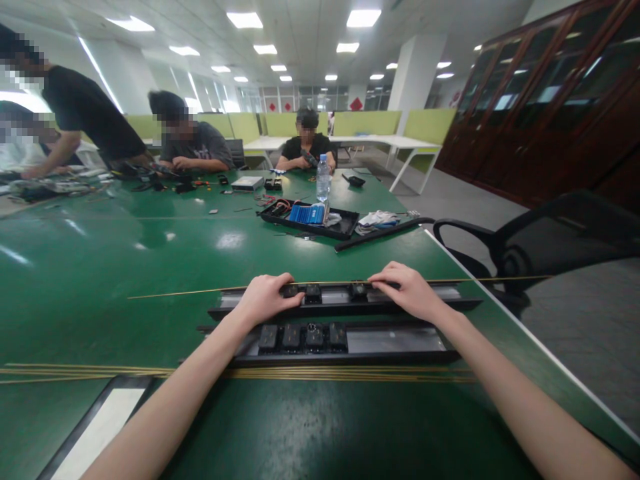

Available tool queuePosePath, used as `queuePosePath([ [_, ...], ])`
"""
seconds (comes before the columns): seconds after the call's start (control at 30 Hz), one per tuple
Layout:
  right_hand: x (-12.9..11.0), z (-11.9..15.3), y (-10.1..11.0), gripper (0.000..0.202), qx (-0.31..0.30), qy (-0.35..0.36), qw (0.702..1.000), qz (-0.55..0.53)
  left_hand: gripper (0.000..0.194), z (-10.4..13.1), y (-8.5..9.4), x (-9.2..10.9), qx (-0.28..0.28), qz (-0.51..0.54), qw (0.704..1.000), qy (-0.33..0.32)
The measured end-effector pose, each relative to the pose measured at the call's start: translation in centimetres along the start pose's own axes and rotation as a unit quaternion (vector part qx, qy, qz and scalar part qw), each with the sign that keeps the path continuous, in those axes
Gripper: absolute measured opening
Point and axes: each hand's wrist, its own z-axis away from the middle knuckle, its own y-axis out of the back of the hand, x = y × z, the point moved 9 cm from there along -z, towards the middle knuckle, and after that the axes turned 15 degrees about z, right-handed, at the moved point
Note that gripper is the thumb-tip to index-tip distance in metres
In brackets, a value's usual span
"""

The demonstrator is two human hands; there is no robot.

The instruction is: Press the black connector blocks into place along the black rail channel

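Observation:
A thin brass rod [175, 293] runs along the far black channel [325, 309], across its small black blocks. At the channel's left part my left hand [267, 297] is closed, its thumb and fingers around a black block [291, 291]. Another black block [313, 292] sits just right of that thumb. My right hand [407, 288] pinches the rod beside a third black block [358, 289]; its fingertips partly cover the contact. Nearer to me lies a second black channel [395, 340], with several square black blocks [291, 338] in a row at its left.
Several loose brass rods [350, 374] lie along the near side. A black-framed white panel [103, 427] is at lower left. Beyond the channels are a black tray [345, 227], a water bottle [323, 180] and white gloves [377, 221]. A chair [500, 247] stands right; other people work across the table.

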Motion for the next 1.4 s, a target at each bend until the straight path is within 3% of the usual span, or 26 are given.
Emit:
queuePosePath([
  [1.4, 3.8, 0.7, 0.8, 0.022, -0.104, -0.086, 0.99, -0.037, 0.035, -0.1, 0.0, -0.7, 0.017, 0.047, 0.999, 0.022],
])
